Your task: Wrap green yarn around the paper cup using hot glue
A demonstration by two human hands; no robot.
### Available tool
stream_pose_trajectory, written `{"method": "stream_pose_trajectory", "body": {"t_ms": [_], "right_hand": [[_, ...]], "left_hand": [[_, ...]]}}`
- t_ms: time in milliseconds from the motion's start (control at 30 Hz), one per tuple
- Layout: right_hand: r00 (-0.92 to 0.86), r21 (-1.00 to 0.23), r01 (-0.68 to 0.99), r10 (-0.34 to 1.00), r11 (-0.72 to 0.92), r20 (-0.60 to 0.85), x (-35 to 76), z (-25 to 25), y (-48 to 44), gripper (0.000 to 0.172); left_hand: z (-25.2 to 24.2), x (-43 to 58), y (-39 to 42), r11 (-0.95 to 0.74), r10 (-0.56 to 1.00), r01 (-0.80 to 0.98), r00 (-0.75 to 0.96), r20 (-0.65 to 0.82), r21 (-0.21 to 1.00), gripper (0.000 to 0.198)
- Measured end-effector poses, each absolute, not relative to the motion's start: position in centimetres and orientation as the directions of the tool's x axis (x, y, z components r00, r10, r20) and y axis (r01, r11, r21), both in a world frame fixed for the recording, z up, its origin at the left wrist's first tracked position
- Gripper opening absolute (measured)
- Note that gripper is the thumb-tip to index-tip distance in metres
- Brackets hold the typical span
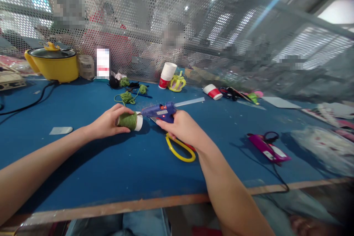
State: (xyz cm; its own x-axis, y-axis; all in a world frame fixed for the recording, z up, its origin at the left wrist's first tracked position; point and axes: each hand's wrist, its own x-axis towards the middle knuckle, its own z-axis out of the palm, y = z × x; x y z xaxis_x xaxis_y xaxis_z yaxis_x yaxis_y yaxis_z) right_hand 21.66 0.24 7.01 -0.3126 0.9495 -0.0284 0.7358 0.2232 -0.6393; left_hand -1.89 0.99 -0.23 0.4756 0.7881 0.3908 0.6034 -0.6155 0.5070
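My left hand [117,120] is closed around a paper cup wrapped in green yarn [128,121], which lies on its side with its white unwrapped end facing right. A blue glue gun [160,111] is gripped in my right hand [181,125], its nozzle at the cup's white end; whether it touches I cannot tell. From the gun's back a clear glue stick [190,101] sticks out. Partly hidden under my right hand lie yellow-handled scissors [182,151]. Loose green yarn [127,97] rests on the table just beyond the cup.
The blue table [110,177] ends at a perforated metal screen. At the back stand a yellow electric pot [56,64], a lit phone [103,62], stacked paper cups [167,73] and a yellow woven piece [177,82]. To the right are a tipped cup [212,91], a purple corded device [268,148] and a plastic bag [320,143].
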Motion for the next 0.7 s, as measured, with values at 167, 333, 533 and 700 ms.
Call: {"method": "stream_pose_trajectory", "body": {"t_ms": [167, 333, 533, 700], "right_hand": [[-0.315, -0.652, 0.721, 0.949, 0.233, -0.009, 21.42, 6.62, 0.78, 0.016], [-0.295, -0.651, 0.726, 0.955, 0.221, -0.005, 21.2, 6.41, 0.97, 0.017], [-0.337, -0.599, 0.747, 0.941, 0.29, 0.036, 21.49, 6.73, 0.48, 0.017], [-0.396, -0.567, 0.749, 0.918, 0.342, 0.031, 21.87, 6.69, 0.24, 0.019]], "left_hand": [[-0.36, -1.92, 1.0, -0.632, 0.775, 0.603, 0.495, 0.392, 0.487, 0.042], [-0.35, -1.87, 0.98, -0.63, 0.777, 0.609, 0.491, 0.394, 0.483, 0.041], [-0.41, -1.88, 1.06, -0.593, 0.805, 0.614, 0.447, 0.39, 0.521, 0.042], [-0.57, -1.98, 1.31, -0.548, 0.836, 0.625, 0.397, 0.379, 0.556, 0.045]]}}
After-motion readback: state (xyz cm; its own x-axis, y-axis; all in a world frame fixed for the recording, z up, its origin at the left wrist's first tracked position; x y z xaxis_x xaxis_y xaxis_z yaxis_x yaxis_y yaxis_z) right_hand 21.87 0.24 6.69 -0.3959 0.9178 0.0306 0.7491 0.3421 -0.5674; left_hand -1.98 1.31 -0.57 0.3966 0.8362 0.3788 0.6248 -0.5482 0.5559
